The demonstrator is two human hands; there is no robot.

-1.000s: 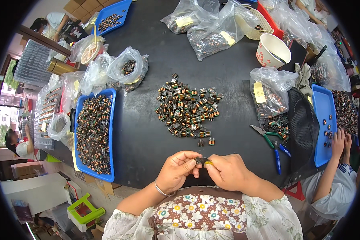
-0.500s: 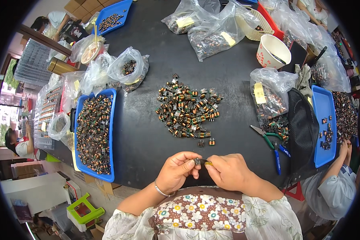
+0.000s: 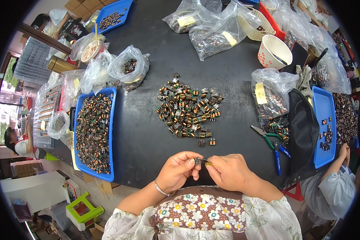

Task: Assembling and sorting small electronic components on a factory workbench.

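Between thumb and fingers, my left hand point(image 3: 179, 170) pinches a small dark wire-wound coil component point(image 3: 197, 161) close to my body. My right hand point(image 3: 230, 171) is closed around a thin tool with a yellow handle point(image 3: 209, 163). The tool's slender metal tip points left and reaches the component; whether it touches is too small to tell. Beyond my hands a loose pile of copper-wound coil components point(image 3: 188, 106) lies on the black table point(image 3: 148, 120). Two single ones, including a coil component point(image 3: 212, 141), lie at the pile's near edge.
Left of the pile stands a blue tray point(image 3: 113, 152) full of components. Green-handled pliers point(image 3: 264, 135) and blue-handled cutters point(image 3: 277, 160) lie on the right, by a black mesh bag point(image 3: 302, 120). Further back are component bags point(image 3: 212, 42) and a paper bowl point(image 3: 268, 54). A co-worker point(image 3: 332, 184) sits at right.
My hands stay nearly in place, with the component in the left slightly turned. The whole view has shifted very little. At the right, the co-worker's hands have moved slightly down.
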